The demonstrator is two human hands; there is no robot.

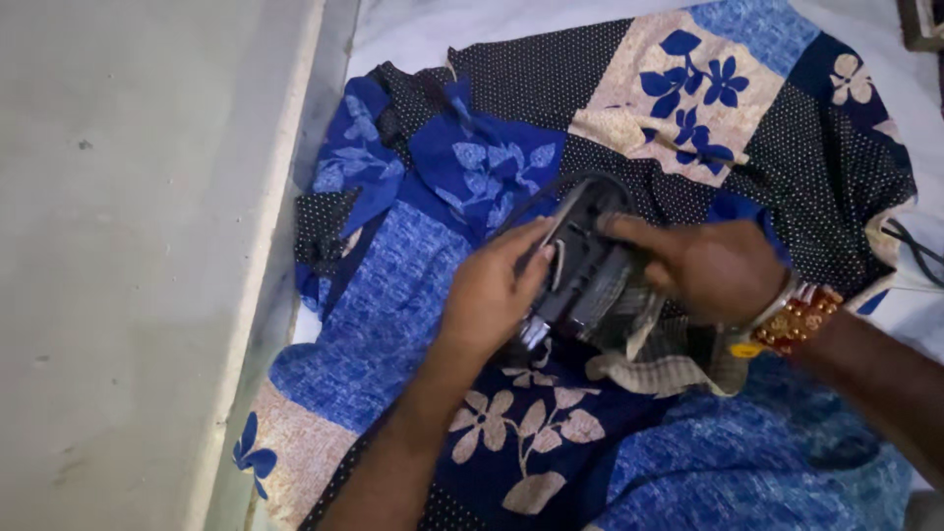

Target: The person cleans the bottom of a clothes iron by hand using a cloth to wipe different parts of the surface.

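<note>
A black clothes iron [588,258] lies on a patchwork cloth [413,285] of blue, black-dotted and beige floral panels. My left hand [492,290] presses against the iron's left side, fingers along its edge. From the right, my right hand [703,265] grips the iron, its fingers over the top. Bangles [792,320] circle that wrist. A thin checked rag [659,364] lies bunched under the iron and my right hand. A dark cord loops just behind the iron.
The cloth is spread over a white surface [423,29]. A grey concrete floor [128,265] fills the left side beyond a pale edge. A dark cable [914,251] trails at the far right.
</note>
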